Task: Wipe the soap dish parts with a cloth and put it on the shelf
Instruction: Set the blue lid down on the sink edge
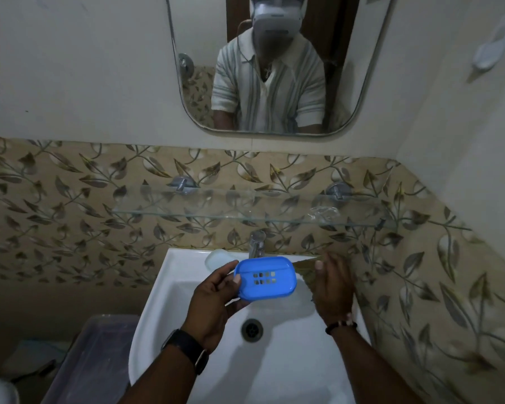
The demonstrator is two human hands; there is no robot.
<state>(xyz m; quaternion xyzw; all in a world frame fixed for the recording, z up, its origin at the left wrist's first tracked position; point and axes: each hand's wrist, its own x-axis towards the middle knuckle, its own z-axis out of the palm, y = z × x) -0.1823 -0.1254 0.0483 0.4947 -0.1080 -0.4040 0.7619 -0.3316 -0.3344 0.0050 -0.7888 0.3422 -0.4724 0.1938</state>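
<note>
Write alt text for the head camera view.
A left hand holds a blue plastic slotted soap dish tray over a white ceramic sink, while the right hand holds a brownish cloth beside it. A glass wall shelf hangs above the tap.

Soap dish part (265, 279): bright blue, with two rows of small square cut-outs in its floor. Sink (187, 275): plain white, dark ring at the drain (252, 330). Lower wall tiles (70, 199): tan, with a repeating vine-and-leaf pattern in grey, brown and olive. Upper wall (85, 68): plain off-white. Shelf (245, 208): clear glass, on grey metal mounts. Tap (257, 243): silver-grey. Watch (187, 349) on the left wrist: black. Bracelet (340, 327) on the right wrist: dark beads with a few pale ones. Shirt in the mirror (268, 91): cream with grey-green stripes.
</note>
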